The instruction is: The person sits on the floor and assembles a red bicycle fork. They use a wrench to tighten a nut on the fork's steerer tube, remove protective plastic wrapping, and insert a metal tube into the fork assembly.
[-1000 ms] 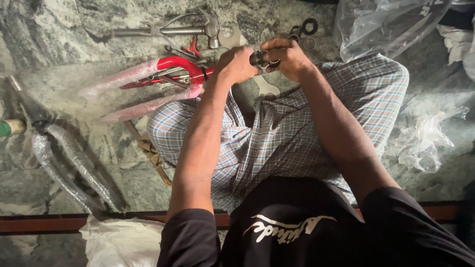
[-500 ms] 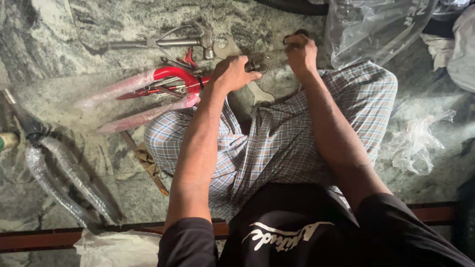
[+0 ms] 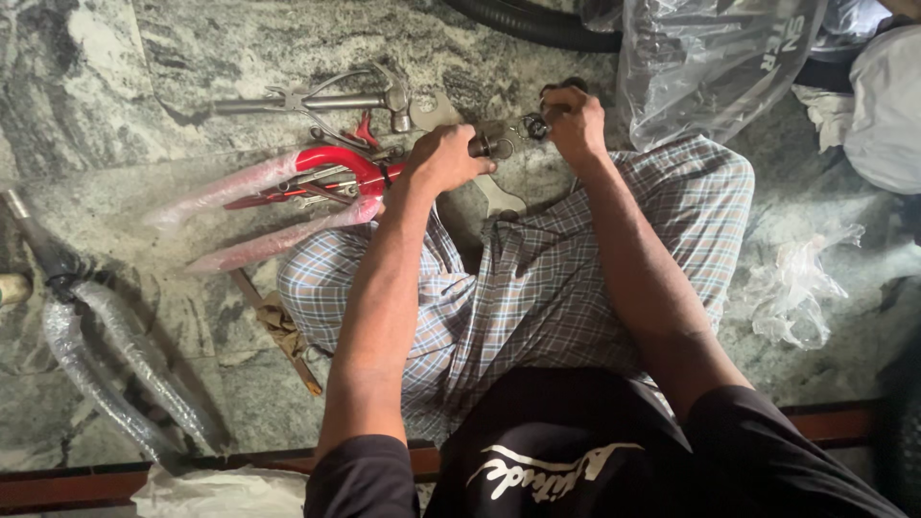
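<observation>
I sit on a stone floor with my knees spread under a checked cloth. My left hand (image 3: 443, 155) grips the steerer end of a red bicycle fork (image 3: 336, 168), whose two legs wrapped in clear plastic lie to the left. My right hand (image 3: 574, 120) is closed on a small metal part with a ring (image 3: 531, 126) at the tip of that steerer. A short metal tube piece (image 3: 489, 144) shows between the two hands. What my right fingers pinch is partly hidden.
A hammer (image 3: 317, 100), pliers and a flat spanner (image 3: 499, 197) lie on the floor beyond my knees. A second wrapped black fork (image 3: 106, 364) lies at left. A clear plastic bag (image 3: 710, 58), crumpled plastic (image 3: 796, 297) and a black tyre (image 3: 537, 24) are at right and top.
My hands have moved apart a little and dropped lower towards the floor; the right hand turned on the small metal part. The view shifted downward slightly.
</observation>
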